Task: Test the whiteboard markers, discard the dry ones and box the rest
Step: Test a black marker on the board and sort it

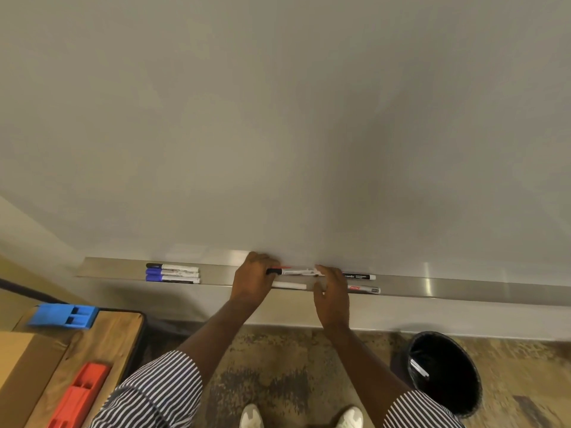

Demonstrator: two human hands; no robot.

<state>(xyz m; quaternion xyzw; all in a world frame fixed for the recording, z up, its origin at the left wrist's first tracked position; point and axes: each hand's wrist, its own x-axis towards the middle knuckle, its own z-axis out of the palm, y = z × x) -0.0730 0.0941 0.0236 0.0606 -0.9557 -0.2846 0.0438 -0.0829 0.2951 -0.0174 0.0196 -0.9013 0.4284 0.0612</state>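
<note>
Head view: my left hand (251,281) pinches a light, stiff, slick marker (293,271) by its cap end, right hand (330,296) relaxed on its barrel.

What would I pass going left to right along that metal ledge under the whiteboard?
Three capped markers lying together → left hand holding a marker → right hand → black-labelled marker. Below the ledge to the right stands a black bin.
</note>
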